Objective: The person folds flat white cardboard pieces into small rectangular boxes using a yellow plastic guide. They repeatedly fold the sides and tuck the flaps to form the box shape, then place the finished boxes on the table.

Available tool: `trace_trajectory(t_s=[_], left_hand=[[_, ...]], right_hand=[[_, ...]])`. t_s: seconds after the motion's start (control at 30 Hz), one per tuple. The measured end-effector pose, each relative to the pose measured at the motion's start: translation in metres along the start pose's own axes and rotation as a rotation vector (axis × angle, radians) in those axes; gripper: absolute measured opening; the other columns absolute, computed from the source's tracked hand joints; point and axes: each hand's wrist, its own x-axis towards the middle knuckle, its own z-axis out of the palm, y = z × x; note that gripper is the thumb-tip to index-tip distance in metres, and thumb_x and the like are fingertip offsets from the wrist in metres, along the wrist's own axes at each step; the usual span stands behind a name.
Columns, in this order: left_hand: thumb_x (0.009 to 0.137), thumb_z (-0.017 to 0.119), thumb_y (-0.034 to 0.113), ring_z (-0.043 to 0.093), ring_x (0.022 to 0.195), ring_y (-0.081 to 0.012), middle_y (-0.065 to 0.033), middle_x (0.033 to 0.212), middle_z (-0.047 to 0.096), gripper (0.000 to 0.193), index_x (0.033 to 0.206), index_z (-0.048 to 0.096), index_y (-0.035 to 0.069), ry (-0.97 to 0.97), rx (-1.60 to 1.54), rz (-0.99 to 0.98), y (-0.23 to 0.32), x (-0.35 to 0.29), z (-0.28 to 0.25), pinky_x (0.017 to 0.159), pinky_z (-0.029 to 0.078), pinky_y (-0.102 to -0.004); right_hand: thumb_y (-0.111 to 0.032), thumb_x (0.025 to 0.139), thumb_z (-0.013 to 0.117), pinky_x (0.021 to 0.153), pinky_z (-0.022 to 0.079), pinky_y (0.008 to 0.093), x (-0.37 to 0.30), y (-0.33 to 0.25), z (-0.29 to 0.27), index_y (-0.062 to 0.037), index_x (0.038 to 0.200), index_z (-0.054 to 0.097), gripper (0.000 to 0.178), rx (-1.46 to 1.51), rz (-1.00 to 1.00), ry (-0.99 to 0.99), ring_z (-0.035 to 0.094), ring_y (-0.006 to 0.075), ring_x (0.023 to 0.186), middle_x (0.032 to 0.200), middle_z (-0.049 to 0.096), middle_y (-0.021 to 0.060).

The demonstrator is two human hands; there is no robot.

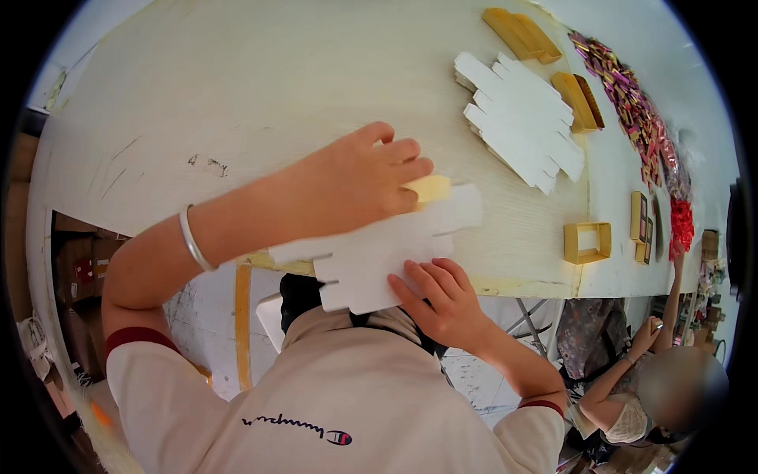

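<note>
A white flat card box blank [371, 257] with notched edges lies at the table's near edge and overhangs it toward me. My left hand [363, 178] reaches across above its far side, fingers curled. At its fingertips is a yellow piece [430, 188], blurred and partly covered by the fingers; whether it is separate from the blank I cannot tell. My right hand [446, 308] rests on the near right part of the blank with fingers stretched out and spread. A stack of similar white blanks [525, 122] lies farther off to the right.
Gold box parts [521, 35] and an open gold box [584, 103] stand beside the stack. Another gold box frame [587, 242] sits near the right edge. Many small wrapped pieces [624, 95] line the far right. A co-worker [632, 387] sits at lower right, reaching toward red items [681, 225].
</note>
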Motion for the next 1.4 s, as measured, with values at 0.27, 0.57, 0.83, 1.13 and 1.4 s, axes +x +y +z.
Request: trace_trajectory(t_s=[0.27,0.57,0.83,1.13,1.4], left_hand=[[0.069,0.072,0.052,0.053,0.108,-0.0320,-0.0133,0.112,0.058,0.061,0.101,0.060,0.001,0.088,-0.507,-0.327,0.056,-0.055,0.013,0.095,0.045,-0.0419],[0.072,0.075,0.037,0.051,0.113,-0.0325,-0.0134,0.113,0.058,0.043,0.093,0.061,0.003,0.165,-0.441,-0.306,0.064,-0.064,0.027,0.092,0.047,-0.0429],[0.081,0.068,0.011,0.056,0.076,-0.0243,-0.0062,0.084,0.059,0.019,0.098,0.062,0.006,0.292,-0.587,-0.631,0.076,-0.059,0.030,0.070,0.047,-0.0359],[0.075,0.071,0.009,0.055,0.092,-0.0238,-0.0044,0.095,0.060,0.029,0.104,0.066,0.008,0.328,-0.192,-0.598,0.080,-0.052,0.043,0.074,0.047,-0.0350],[0.069,0.076,0.021,0.058,0.089,-0.0230,-0.0052,0.097,0.059,0.035,0.098,0.067,0.005,0.328,-0.284,-0.489,0.079,-0.062,0.041,0.071,0.051,-0.0351]], right_hand=[[-0.009,0.076,0.061,0.087,0.048,0.0396,0.020,-0.011,0.010,0.0047,0.106,0.062,0.033,0.000,0.042,0.023,0.056,0.0257,0.093,0.108,0.058,0.0156],[-0.014,0.076,0.066,0.083,0.049,0.0382,0.024,0.008,-0.007,0.0027,0.102,0.062,0.032,0.013,0.027,-0.016,0.056,0.0263,0.092,0.102,0.057,0.0126],[-0.012,0.076,0.072,0.063,0.045,0.0355,0.041,0.022,-0.007,-0.0036,0.092,0.059,0.022,0.366,0.354,0.061,0.054,0.0256,0.075,0.085,0.057,0.0083],[-0.020,0.072,0.076,0.060,0.042,0.0334,0.055,0.026,0.009,-0.0054,0.092,0.058,0.030,-0.027,0.432,0.056,0.053,0.0215,0.076,0.096,0.055,0.0071],[-0.018,0.076,0.070,0.075,0.047,0.0339,0.038,0.037,-0.006,-0.0005,0.102,0.060,0.033,0.058,0.015,-0.041,0.055,0.0235,0.088,0.098,0.055,0.0093]])
